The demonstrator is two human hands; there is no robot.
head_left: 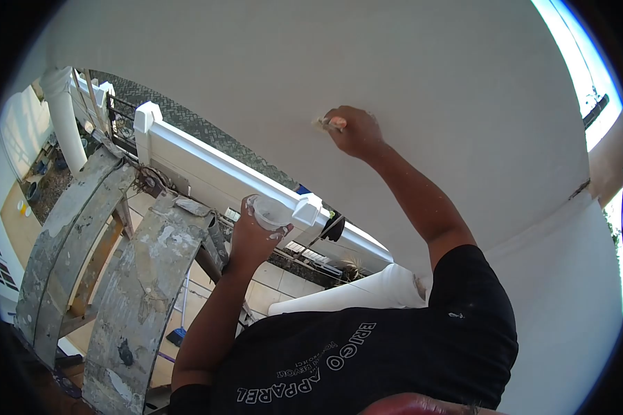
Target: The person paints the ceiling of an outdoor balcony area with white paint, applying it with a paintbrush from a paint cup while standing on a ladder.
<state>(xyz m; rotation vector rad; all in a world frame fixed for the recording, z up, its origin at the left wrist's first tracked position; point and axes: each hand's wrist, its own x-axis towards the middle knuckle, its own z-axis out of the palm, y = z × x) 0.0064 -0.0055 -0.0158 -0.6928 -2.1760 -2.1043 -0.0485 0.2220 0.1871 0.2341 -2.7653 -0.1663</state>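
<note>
My left hand is wrapped round a clear plastic cup with white paint-like material smeared inside and on its rim. White smears also mark the fingers. Raised against the pale overhead surface, my right hand grips what looks like a small paintbrush. Its pale tip points left, at or close to the surface; the handle is mostly hidden by my fingers.
Paint-spattered scaffold planks stand at lower left, well above a tiled floor. Beyond them runs a white-capped wall beside a paved street. A white column lies behind my shoulder, and a blue broom is below.
</note>
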